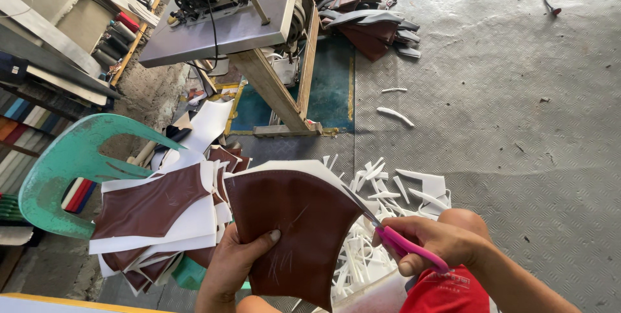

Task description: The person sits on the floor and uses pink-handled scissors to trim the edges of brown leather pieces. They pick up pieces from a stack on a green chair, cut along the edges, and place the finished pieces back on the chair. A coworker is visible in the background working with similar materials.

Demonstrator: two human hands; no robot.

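My left hand point(236, 258) grips a brown leather piece point(291, 222) backed with white foam, thumb on its lower front. My right hand point(436, 238) holds pink-handled scissors point(401, 243), whose blades meet the piece's right edge where the white backing sticks out. A heap of narrow white foam offcuts point(381, 203) lies on the floor under the scissors. To the left, a stack of similar brown and white pieces point(162, 216) rests on a seat.
A green plastic chair point(71, 164) stands at the left. A sewing machine on a wooden-legged table point(252, 22) is ahead, with dark shoe parts point(369, 25) piled behind it. Grey patterned floor point(504, 112) stretches right, with a few white strips.
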